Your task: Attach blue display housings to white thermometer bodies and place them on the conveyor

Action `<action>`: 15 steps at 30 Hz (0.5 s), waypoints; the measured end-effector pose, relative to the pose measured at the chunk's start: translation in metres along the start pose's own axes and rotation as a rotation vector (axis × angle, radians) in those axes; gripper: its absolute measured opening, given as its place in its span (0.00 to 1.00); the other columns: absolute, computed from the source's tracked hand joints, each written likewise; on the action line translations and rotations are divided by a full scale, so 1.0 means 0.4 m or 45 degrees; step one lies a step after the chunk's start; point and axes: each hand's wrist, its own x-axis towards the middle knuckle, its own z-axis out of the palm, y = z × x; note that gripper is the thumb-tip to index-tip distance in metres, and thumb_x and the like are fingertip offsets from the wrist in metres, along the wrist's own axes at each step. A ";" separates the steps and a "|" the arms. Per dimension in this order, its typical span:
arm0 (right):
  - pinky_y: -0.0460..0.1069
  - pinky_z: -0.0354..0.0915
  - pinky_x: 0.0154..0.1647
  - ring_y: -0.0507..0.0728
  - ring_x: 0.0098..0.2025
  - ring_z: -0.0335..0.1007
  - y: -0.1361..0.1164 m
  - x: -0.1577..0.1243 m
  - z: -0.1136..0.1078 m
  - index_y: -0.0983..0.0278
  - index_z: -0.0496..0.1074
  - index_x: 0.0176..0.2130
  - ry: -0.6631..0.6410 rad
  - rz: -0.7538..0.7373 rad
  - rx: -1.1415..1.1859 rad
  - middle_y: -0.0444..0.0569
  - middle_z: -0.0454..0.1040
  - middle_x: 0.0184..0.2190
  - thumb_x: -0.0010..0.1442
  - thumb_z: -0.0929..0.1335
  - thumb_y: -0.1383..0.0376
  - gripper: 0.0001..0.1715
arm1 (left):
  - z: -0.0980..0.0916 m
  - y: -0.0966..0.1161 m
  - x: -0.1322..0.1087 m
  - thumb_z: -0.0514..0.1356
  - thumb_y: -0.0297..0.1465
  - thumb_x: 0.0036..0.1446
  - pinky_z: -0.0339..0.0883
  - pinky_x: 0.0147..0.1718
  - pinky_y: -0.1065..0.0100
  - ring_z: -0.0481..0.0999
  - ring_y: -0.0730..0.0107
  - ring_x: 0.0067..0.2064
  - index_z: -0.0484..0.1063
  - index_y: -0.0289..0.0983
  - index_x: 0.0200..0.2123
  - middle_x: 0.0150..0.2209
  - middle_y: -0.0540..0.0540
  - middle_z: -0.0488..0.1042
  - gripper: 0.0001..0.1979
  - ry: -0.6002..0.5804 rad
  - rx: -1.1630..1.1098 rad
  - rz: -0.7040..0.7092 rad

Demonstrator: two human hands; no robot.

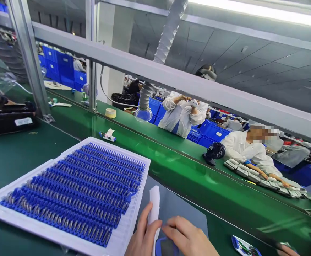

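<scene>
Since this white strip (154, 206) looks light and soft, my left hand (143, 231) pinches it low down near the front edge of the green bench (38, 160), but I cannot tell how my right hand (187, 236) grips.

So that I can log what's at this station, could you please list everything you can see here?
tray: 1, white, on the bench at left
small parts: many, blue and silver, in rows in the tray
sheet: 1, grey, on the bench beside the tray
strip: 1, white, upright in the left hand
blue-rimmed object: 1, blue and grey, below the hands, cut off by the frame
conveyor belt: 1, green, across the middle
tape roll: 1, beige, on the far side of the belt
desk fan: 1, black, on the far side of the belt
crates: many, blue, beyond the belt
co-workers: several, white coats, beyond the belt
left hand: 1, holding the strip
right hand: 1, beside the strip
</scene>
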 end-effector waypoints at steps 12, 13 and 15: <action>0.48 0.67 0.35 0.53 0.36 0.71 -0.007 0.037 -0.046 0.58 0.67 0.47 0.068 -0.400 0.182 0.47 0.77 0.33 0.68 0.56 0.59 0.15 | -0.027 0.027 0.019 0.69 0.38 0.38 0.64 0.42 0.60 0.72 0.59 0.40 0.72 0.38 0.38 0.29 0.48 0.71 0.22 -0.752 -0.771 -0.344; 0.48 0.68 0.36 0.54 0.37 0.71 -0.009 0.040 -0.044 0.59 0.67 0.48 0.133 -0.426 0.147 0.48 0.77 0.34 0.68 0.57 0.59 0.15 | -0.029 0.030 0.017 0.70 0.38 0.36 0.64 0.40 0.62 0.72 0.61 0.38 0.72 0.38 0.38 0.28 0.49 0.70 0.23 -0.763 -0.806 -0.358; 0.50 0.69 0.39 0.57 0.41 0.71 -0.015 0.044 -0.041 0.62 0.66 0.49 0.251 -0.447 0.047 0.52 0.77 0.37 0.67 0.58 0.60 0.16 | -0.032 0.037 0.013 0.72 0.40 0.31 0.64 0.36 0.68 0.72 0.66 0.35 0.72 0.36 0.37 0.28 0.50 0.69 0.27 -0.765 -0.880 -0.389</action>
